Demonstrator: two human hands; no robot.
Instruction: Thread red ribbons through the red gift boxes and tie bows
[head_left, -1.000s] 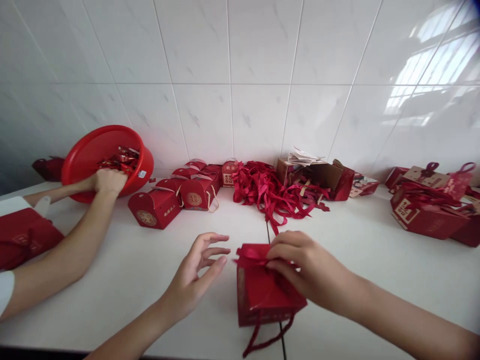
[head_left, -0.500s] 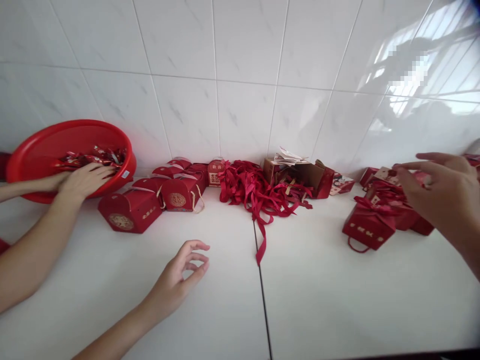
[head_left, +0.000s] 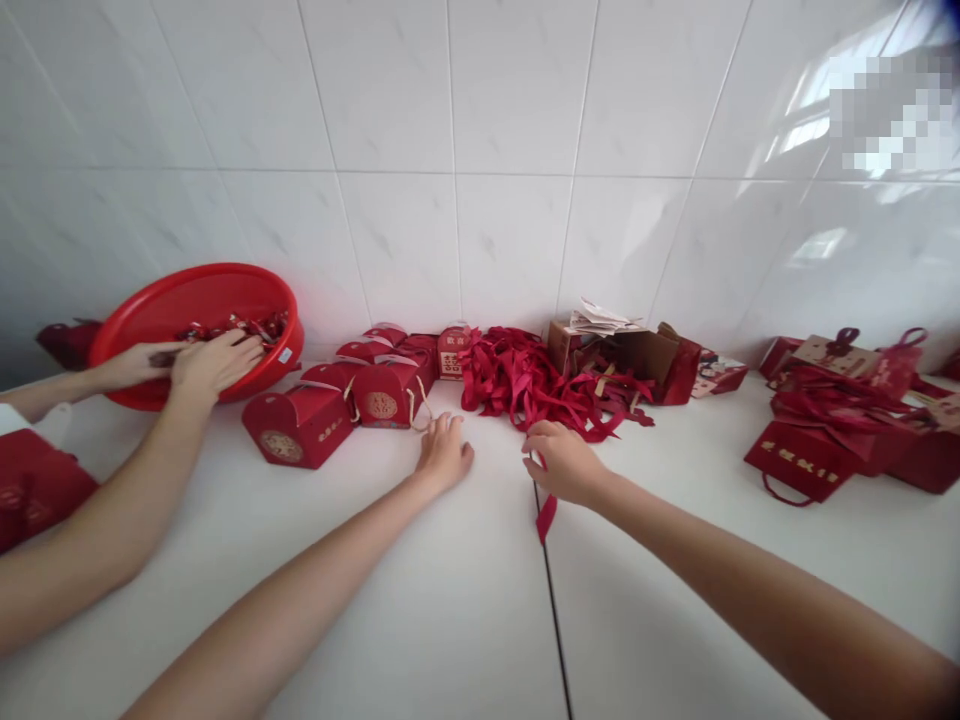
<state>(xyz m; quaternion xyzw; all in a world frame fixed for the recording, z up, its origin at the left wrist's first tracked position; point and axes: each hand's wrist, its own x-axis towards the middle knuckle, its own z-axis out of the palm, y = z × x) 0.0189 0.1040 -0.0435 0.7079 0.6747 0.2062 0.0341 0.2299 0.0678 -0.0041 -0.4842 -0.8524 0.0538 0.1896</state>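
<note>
Just in front of a red box with a round gold emblem is my left hand, its fingers curled near the box's cord handle; whether it holds anything is hidden. My right hand is at the front edge of a heap of red ribbons. Its fingers are bent around a ribbon strand, whose loose end hangs out below the hand over the dark seam of the table. Another red box stands left of the emblem box.
At the left, another person's hands reach into a red basin of wrapped pieces. An open carton stands against the tiled wall behind the ribbons. Red boxes with ribbons are grouped at the right.
My right hand has come from the boxes at the right to the ribbon heap. My left hand has moved forward and right, close to the emblem box. The view has shifted left.
</note>
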